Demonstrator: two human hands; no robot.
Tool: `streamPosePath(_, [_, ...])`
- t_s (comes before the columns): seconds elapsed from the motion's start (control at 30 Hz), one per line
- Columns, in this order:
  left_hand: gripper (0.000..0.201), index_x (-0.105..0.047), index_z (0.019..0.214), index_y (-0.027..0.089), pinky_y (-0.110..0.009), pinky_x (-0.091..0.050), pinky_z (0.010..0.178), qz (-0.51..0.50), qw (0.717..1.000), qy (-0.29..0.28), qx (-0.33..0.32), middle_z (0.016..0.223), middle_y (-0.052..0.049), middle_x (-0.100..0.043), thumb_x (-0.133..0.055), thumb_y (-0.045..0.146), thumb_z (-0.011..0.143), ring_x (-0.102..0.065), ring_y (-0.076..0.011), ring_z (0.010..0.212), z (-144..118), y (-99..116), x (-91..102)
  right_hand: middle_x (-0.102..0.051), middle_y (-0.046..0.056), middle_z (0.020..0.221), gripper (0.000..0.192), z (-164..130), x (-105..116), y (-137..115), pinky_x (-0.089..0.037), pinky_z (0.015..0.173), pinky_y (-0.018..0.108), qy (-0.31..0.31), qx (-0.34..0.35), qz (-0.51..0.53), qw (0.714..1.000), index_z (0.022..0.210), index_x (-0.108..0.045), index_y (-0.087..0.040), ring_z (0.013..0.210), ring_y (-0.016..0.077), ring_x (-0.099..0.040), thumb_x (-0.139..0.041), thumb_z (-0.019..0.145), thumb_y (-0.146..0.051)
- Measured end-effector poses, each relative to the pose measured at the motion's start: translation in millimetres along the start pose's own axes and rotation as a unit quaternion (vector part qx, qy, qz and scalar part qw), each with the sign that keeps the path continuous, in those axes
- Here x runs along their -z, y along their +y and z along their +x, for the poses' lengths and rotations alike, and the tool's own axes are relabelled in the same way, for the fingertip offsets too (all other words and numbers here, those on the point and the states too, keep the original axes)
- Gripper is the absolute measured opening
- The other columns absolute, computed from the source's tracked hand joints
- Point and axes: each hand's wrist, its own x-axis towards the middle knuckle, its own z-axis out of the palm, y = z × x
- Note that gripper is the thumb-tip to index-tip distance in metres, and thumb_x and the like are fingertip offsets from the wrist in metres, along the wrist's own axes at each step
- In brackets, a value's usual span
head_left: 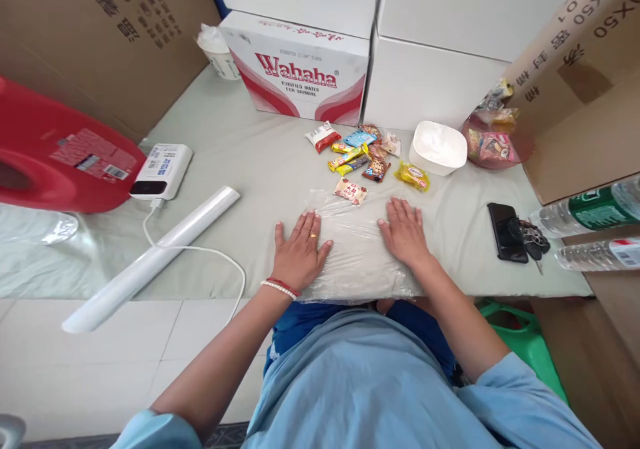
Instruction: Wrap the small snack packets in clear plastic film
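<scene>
I press my left hand [299,246] and right hand [403,230], fingers spread flat and gripping nothing, on the clear plastic film sheet [356,249] to keep it smooth on the near counter [260,169], the small red-and-white snack packet [351,191] resting at its far edge.

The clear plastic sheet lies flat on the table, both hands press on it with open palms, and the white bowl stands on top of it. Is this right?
Not quite. In the head view the white bowl stands on the table beyond the clear plastic sheet, not on it. The left hand and right hand do press flat on the sheet.
</scene>
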Motion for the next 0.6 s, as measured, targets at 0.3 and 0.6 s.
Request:
streamPosePath(0.3, [0.065,-0.035,0.161,0.015,-0.076,0.000,0.122,0.001,0.999,0.025,0.031,0.168,-0.018,-0.031,-0.035,0.048,0.105,-0.026,-0.0366,0.158,-15,2,-1.3,-0.061,0.023,0.137,0.047,42,37,12,-0.043,0.113,0.053,0.069,0.024,0.041,0.996,0.133,-0.065,-0.011,0.129,0.0355,-0.055,-0.043,0.103,-0.040])
streamPosePath(0.6, [0.060,-0.038,0.161,0.020,-0.077,-0.002,0.123,-0.025,1.000,0.009,0.015,0.168,-0.016,-0.033,-0.038,0.043,0.105,-0.031,-0.0364,0.156,-31,-1,6.8,-0.050,0.011,0.159,0.046,115,24,-44,-0.030,0.125,0.051,-0.134,0.275,0.041,0.951,0.145,-0.060,-0.021,0.147,0.0266,-0.044,-0.052,0.100,-0.025])
